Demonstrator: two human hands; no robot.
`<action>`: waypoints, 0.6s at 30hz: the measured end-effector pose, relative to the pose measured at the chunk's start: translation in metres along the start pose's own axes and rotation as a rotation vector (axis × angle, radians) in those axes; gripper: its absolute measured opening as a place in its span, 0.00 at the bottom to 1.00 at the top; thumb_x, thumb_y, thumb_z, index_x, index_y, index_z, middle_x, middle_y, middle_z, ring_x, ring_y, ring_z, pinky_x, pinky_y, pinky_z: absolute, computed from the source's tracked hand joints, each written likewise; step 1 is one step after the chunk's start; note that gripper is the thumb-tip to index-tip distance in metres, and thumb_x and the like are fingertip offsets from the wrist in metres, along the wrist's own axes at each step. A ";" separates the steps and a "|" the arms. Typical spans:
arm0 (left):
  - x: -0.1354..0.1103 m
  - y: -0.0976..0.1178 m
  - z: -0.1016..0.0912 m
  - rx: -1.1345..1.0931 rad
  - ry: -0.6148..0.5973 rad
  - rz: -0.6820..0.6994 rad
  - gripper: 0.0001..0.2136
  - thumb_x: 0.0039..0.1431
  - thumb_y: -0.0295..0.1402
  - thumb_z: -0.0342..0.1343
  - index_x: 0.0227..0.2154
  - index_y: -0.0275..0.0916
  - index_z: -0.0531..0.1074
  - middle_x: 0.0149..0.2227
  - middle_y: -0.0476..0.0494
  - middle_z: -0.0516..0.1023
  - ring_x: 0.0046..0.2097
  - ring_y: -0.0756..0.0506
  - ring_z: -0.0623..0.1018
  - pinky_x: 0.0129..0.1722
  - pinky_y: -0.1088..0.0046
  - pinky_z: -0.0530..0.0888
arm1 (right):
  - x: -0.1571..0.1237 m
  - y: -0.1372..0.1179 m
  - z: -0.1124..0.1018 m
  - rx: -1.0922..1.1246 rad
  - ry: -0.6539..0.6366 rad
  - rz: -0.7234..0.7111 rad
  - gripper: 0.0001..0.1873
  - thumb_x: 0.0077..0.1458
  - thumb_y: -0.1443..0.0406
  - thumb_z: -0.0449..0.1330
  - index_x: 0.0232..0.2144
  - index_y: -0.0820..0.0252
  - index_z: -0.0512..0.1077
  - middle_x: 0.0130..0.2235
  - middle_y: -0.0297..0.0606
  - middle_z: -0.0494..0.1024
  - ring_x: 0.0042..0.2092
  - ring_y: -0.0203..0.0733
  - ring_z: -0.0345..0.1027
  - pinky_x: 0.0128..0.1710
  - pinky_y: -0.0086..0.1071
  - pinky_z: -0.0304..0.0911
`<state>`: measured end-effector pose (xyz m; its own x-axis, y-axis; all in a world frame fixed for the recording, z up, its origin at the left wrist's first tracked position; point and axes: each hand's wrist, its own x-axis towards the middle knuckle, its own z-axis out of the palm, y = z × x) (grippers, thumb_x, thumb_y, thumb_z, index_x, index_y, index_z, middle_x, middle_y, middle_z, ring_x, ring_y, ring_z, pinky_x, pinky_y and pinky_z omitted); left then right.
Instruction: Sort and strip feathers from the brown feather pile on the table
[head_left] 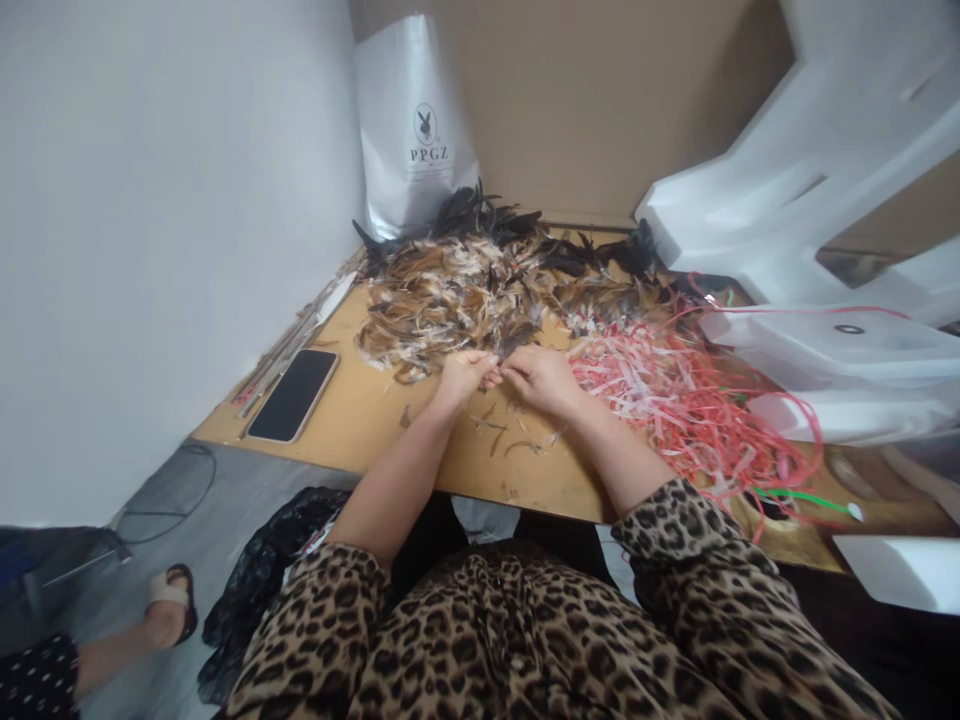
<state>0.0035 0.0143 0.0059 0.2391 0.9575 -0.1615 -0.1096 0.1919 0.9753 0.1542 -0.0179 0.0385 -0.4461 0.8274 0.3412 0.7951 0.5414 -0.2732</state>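
Observation:
Over the table my left hand (466, 378) and my right hand (541, 378) meet with fingertips pinched almost together. Something small seems to be between them, but I cannot make it out; dark feather wisps show just behind the fingers. Beyond both hands spreads a large pile of brown, cream and black feathers (427, 300). A few loose feathers (491, 428) lie on the tabletop under my wrists. Close to my right forearm is a tangled heap of red and pale pink ribbon strips (652, 385).
A dark-screened phone (292, 395) lies on the table (352, 420) at the left, beside thin sticks. A silver-white bag (412, 130) stands behind the feathers. White machine-like parts (832, 345) crowd the right. Black plastic (255, 590) and another person's sandalled foot (169, 610) are on the floor.

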 end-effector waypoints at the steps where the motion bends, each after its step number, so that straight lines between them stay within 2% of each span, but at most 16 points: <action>1: 0.000 0.000 0.000 0.033 0.000 0.008 0.07 0.49 0.32 0.57 0.23 0.31 0.71 0.19 0.47 0.72 0.20 0.55 0.70 0.21 0.80 0.67 | 0.000 -0.001 -0.002 -0.053 -0.019 -0.012 0.16 0.58 0.63 0.47 0.30 0.62 0.73 0.31 0.41 0.74 0.35 0.38 0.63 0.35 0.30 0.53; 5: -0.003 0.001 0.000 0.249 -0.048 0.078 0.08 0.52 0.28 0.52 0.20 0.32 0.69 0.17 0.49 0.70 0.18 0.55 0.69 0.19 0.81 0.66 | 0.000 -0.002 -0.014 -0.163 -0.050 -0.039 0.18 0.58 0.61 0.47 0.30 0.62 0.74 0.32 0.42 0.72 0.35 0.40 0.62 0.33 0.31 0.51; 8: -0.007 -0.001 0.000 0.399 -0.179 0.138 0.09 0.52 0.26 0.51 0.19 0.32 0.69 0.16 0.49 0.70 0.18 0.56 0.68 0.19 0.82 0.65 | 0.000 0.002 -0.022 -0.071 -0.057 -0.027 0.15 0.56 0.62 0.50 0.29 0.61 0.75 0.32 0.42 0.71 0.36 0.39 0.62 0.34 0.30 0.52; 10: -0.010 -0.002 0.001 0.453 -0.301 0.156 0.09 0.51 0.27 0.52 0.18 0.32 0.70 0.16 0.49 0.70 0.18 0.55 0.69 0.19 0.82 0.66 | 0.000 0.007 -0.024 0.067 -0.100 -0.010 0.12 0.54 0.63 0.53 0.28 0.62 0.75 0.31 0.40 0.71 0.35 0.37 0.63 0.35 0.29 0.54; 13: -0.014 0.001 0.003 0.453 -0.449 0.092 0.10 0.50 0.31 0.54 0.19 0.31 0.71 0.16 0.47 0.70 0.18 0.55 0.69 0.19 0.81 0.65 | 0.000 0.022 -0.023 0.366 -0.198 0.036 0.10 0.50 0.62 0.57 0.25 0.63 0.74 0.28 0.37 0.71 0.32 0.35 0.63 0.34 0.29 0.57; 15: -0.017 0.006 0.004 0.406 -0.499 0.073 0.10 0.49 0.33 0.56 0.20 0.30 0.72 0.17 0.46 0.71 0.18 0.55 0.69 0.19 0.80 0.65 | -0.001 0.034 -0.020 0.603 -0.240 0.105 0.12 0.47 0.59 0.59 0.24 0.64 0.74 0.27 0.36 0.72 0.31 0.35 0.64 0.34 0.29 0.59; 18: -0.020 0.012 0.004 0.286 -0.500 0.087 0.12 0.48 0.37 0.57 0.20 0.30 0.72 0.16 0.47 0.70 0.18 0.55 0.68 0.19 0.81 0.64 | -0.002 0.051 -0.011 0.874 -0.242 0.202 0.19 0.43 0.52 0.61 0.26 0.64 0.73 0.27 0.37 0.74 0.30 0.37 0.66 0.33 0.31 0.62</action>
<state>0.0011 -0.0031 0.0218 0.6750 0.7357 -0.0554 0.0985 -0.0155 0.9950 0.2003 0.0068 0.0342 -0.4847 0.8736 0.0432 0.3190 0.2226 -0.9212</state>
